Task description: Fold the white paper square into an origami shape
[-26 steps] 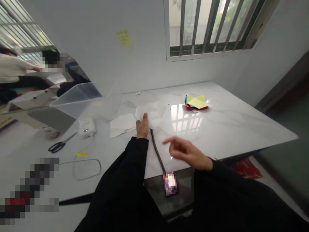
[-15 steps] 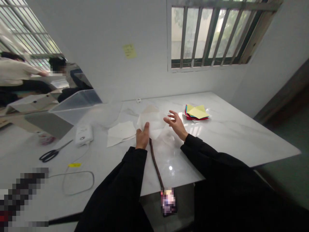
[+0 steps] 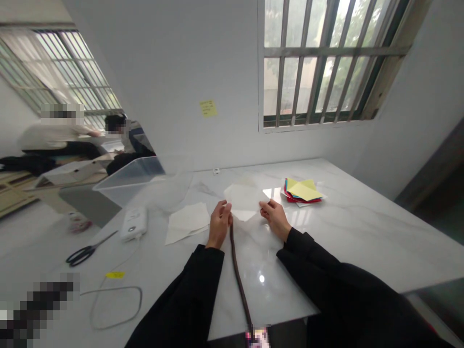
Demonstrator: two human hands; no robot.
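A thin translucent white sheet (image 3: 244,198) is raised off the white marble table (image 3: 344,227) in front of me. My left hand (image 3: 218,224) pinches its left edge and my right hand (image 3: 275,218) pinches its right edge. More translucent sheet (image 3: 259,234) lies flat on the table under my hands. A dark brown cord (image 3: 237,270) runs from beside my left hand toward my body. Both my sleeves are black.
A stack of coloured paper squares (image 3: 303,190) lies to the right. White sheets (image 3: 186,221), a small white device (image 3: 135,223) with a looped cable (image 3: 108,302), black scissors (image 3: 85,251) and a clear plastic bin (image 3: 134,179) are to the left. Two people sit at far left.
My right hand has come from near my body up to the sheet and closed on its right edge. Both hands have raised the sheet. The camera has tilted upward.
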